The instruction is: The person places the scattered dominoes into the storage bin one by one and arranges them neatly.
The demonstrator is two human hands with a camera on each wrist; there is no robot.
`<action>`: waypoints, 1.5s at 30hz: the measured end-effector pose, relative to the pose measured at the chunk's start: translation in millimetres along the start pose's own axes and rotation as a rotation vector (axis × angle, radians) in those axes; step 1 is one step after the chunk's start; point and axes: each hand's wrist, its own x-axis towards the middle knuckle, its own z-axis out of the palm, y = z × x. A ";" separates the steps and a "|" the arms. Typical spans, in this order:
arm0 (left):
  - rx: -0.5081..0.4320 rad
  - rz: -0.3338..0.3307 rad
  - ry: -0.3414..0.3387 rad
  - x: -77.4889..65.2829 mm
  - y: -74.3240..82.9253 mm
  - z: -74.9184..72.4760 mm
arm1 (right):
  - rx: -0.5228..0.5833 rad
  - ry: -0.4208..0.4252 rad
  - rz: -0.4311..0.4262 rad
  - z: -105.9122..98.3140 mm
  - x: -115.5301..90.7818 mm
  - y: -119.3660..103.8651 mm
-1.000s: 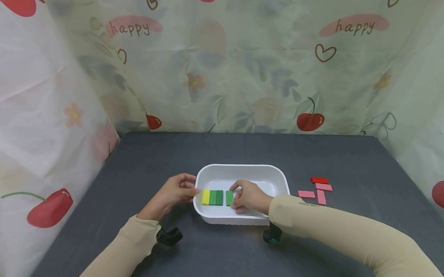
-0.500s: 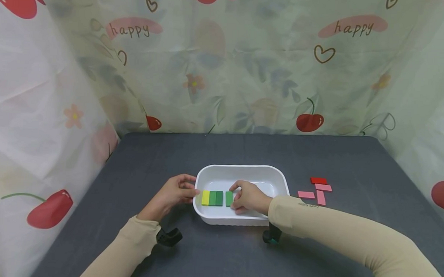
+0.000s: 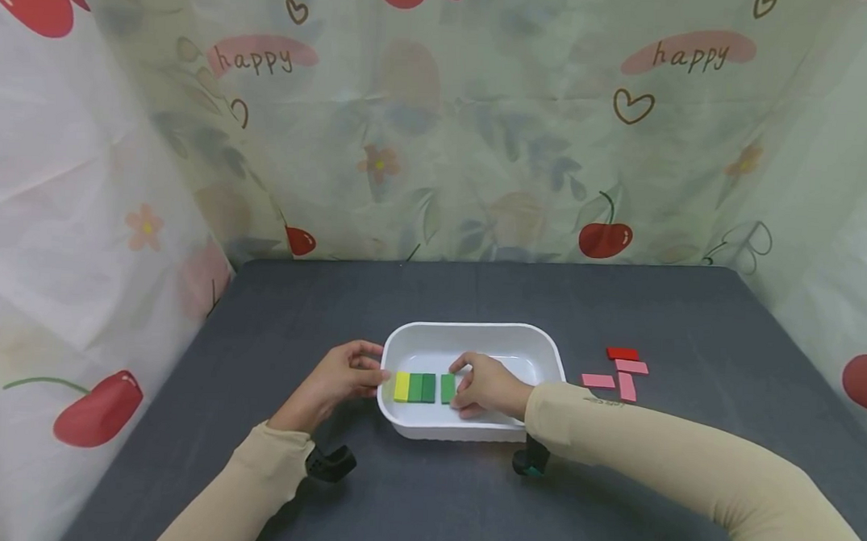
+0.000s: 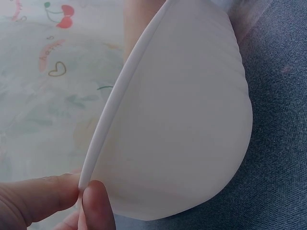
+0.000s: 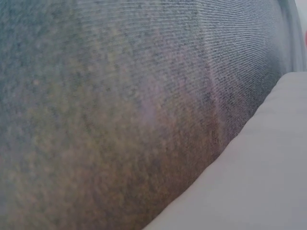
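Note:
A white plastic tub point(image 3: 475, 325) stands on the dark table. My left hand point(image 3: 329, 381) pinches its left rim; in the left wrist view the thumb and a finger point(image 4: 98, 203) lie on either side of the rim, beside the tub's outer wall point(image 4: 187, 115). Inside, a yellow block point(image 3: 402, 387) and two green blocks point(image 3: 422, 388) sit side by side near the left end. Reaching into the tub, my right hand point(image 3: 494, 384) pinches another green block point(image 3: 447, 389), slightly apart from that row. The right wrist view misses the fingers.
Right of the tub, a red block point(image 3: 622, 354) and several pink blocks point(image 3: 630, 366) lie loose on the table point(image 3: 409, 503). A printed cloth point(image 3: 475, 143) hangs behind the table and along both sides. The right forearm point(image 3: 651, 441) crosses the tub's right front corner.

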 end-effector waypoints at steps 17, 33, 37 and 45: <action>0.019 -0.006 0.015 1.7 -0.7 0.2 | -0.001 -0.012 0.027 -7.5 -0.8 4.2; 0.016 -0.005 0.020 -0.3 1.2 0.2 | 0.034 -0.018 0.014 -3.8 1.7 0.4; 0.018 -0.004 0.022 -0.4 1.5 0.3 | 0.035 -0.016 0.017 -2.7 3.8 0.0; 0.013 -0.006 0.021 -0.6 1.5 0.4 | 0.036 -0.021 0.033 -0.8 4.9 -1.1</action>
